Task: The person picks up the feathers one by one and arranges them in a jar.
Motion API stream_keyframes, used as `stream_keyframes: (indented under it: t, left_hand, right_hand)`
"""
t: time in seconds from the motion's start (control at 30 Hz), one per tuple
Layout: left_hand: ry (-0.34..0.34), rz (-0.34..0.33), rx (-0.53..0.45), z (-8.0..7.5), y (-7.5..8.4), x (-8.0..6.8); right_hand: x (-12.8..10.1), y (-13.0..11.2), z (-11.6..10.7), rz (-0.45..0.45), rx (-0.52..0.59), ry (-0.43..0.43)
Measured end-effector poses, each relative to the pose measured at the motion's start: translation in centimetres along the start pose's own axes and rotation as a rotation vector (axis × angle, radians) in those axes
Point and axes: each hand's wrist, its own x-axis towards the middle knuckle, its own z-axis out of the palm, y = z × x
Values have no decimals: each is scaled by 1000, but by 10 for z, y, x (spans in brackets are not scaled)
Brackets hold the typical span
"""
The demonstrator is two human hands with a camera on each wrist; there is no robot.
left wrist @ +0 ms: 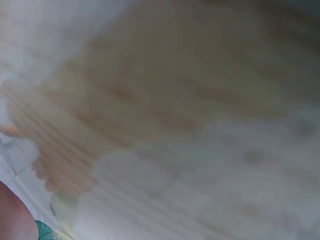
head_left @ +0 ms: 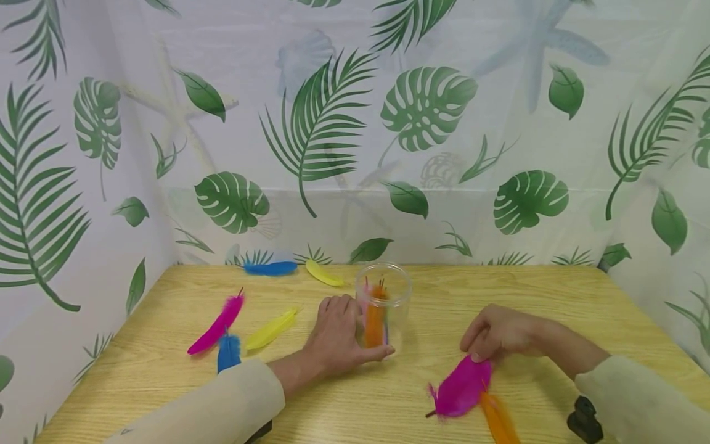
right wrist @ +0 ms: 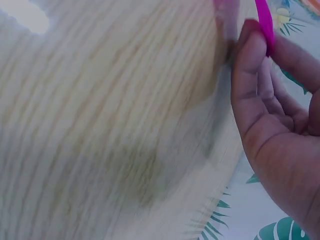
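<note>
Nearest you, a broad magenta feather point(head_left: 461, 387) lies on the pale wooden surface point(head_left: 421, 290), pinched by your right hand point(head_left: 499, 333). Your left hand point(head_left: 338, 336) wraps its grip around the clear plastic jar point(head_left: 383, 308) holding an orange feather point(head_left: 375, 317).

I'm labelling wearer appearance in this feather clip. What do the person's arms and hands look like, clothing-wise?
Both arms wear long, loose sleeves in pale cream: left sleeve, right sleeve. The left hand and right hand are bare, with no gloves, and no rings can be made out. A small black device sits at the right cuff, and another peeks out under the left cuff.
</note>
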Motion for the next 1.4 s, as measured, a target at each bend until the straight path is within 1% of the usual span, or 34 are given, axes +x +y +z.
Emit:
stream_keyframes:
  t: [0.17, 0.33, 0.4, 0.5, 0.6, 0.7, 0.77, 0.9, 1.0, 1.1, 1.27, 1.4]
  left_hand:
    - [-1, -2, 11, 0, 0, 0]
    - [4, 2, 10, 1, 1, 0]
    - [5, 4, 10, 1, 1, 0]
    - [5, 6, 3, 1, 0, 0]
    - [10, 10, -11, 1, -1, -1]
    - [14, 11, -22, 1, -2, -1]
    - [15, 11, -25, 1, -2, -1]
    - [14, 15, -25, 1, -1, -1]
    - [17, 15, -22, 1, -1, -1]
    - [18, 14, -27, 0, -1, -1]
    - [15, 14, -25, 1, -1, 0]
    - [17, 14, -24, 2, -1, 0]
  right_hand:
    - [0, 4, -6, -58, 46, 74]
    - [-1, 7, -9, -69, 56, 138]
    - [-3, 7, -10, -51, 71, 138]
    - [-7, 5, -11, 5, 63, 85]
    - [-9, 1, -10, 72, 2, 26]
    - [-9, -3, -6, 96, -96, 21]
    - [-7, -6, -2, 87, -161, 51]
    - [-1, -12, 2, 49, -291, 157]
    - [4, -18, 4, 41, -334, 206]
    - [9, -22, 7, 57, -307, 205]
    - [16, -25, 12, 65, -249, 177]
    - [20, -27, 18, 41, -190, 126]
